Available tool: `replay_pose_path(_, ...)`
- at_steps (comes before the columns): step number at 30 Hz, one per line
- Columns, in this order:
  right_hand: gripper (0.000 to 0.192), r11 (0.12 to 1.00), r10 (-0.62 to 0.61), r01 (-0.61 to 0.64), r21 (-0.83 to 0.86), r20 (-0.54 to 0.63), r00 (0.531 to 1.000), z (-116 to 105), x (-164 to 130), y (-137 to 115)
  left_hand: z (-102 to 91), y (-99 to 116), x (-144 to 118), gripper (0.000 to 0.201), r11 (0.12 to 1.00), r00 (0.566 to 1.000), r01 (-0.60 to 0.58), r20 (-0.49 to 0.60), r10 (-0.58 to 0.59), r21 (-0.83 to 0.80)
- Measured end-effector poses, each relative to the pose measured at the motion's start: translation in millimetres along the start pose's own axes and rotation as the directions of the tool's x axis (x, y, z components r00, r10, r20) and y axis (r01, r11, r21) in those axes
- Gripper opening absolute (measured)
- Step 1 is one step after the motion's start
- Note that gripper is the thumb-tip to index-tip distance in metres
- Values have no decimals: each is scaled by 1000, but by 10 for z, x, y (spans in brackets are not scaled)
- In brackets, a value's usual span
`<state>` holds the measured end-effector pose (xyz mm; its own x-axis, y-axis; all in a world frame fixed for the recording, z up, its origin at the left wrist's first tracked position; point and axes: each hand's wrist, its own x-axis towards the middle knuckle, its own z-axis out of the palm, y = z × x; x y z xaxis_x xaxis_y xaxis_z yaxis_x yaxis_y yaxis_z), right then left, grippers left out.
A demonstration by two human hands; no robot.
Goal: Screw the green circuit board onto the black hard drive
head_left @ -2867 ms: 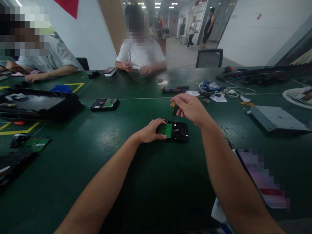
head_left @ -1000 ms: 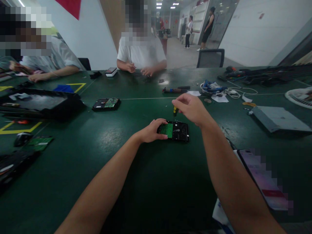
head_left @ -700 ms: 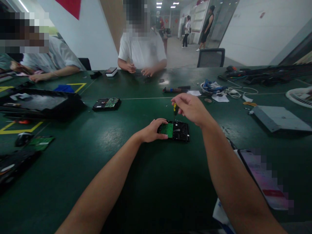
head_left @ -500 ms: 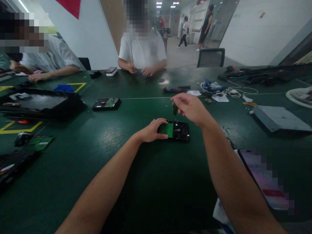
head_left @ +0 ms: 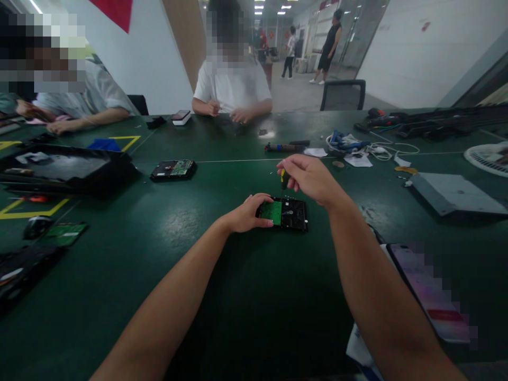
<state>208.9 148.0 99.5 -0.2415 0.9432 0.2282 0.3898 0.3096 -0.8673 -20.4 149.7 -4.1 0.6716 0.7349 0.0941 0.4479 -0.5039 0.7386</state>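
Note:
A black hard drive lies on the green table, its green circuit board facing up. My left hand grips the drive's left edge and presses it flat. My right hand hovers just above the drive's far edge, fingers closed around a small yellow-and-black screwdriver that points straight down at the board.
A second hard drive lies to the left, beyond it a black tray. Tools and cables sit at the far side, a grey metal plate to the right, a phone near my right elbow. Two people sit across the table.
My right hand has twisted the screwdriver slightly in place over the drive. My left hand and the drive have stayed put.

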Motion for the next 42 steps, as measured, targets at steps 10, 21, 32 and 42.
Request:
replay_pose_path(10,30,997,-4,-3,-76,-89,996,-21,2,6,3,17,-4,72,1000,1000,2,-5,-2,-17)
replay_pose_path(21,36,999,-28,27,31,30,999,-4,4,22,14,-24,9,71,1000,1000,-17,-6,17,2)
replay_pose_path(32,24,998,4,-10,-57,-94,996,-23,11,21,10,-5,-3,70,1000,1000,-3,-4,3,-12)
replay_pose_path(42,32,1000,-8,9,23,-11,1000,-15,1,-3,12,-19,0,73,1000,1000,-2,3,2,-5)
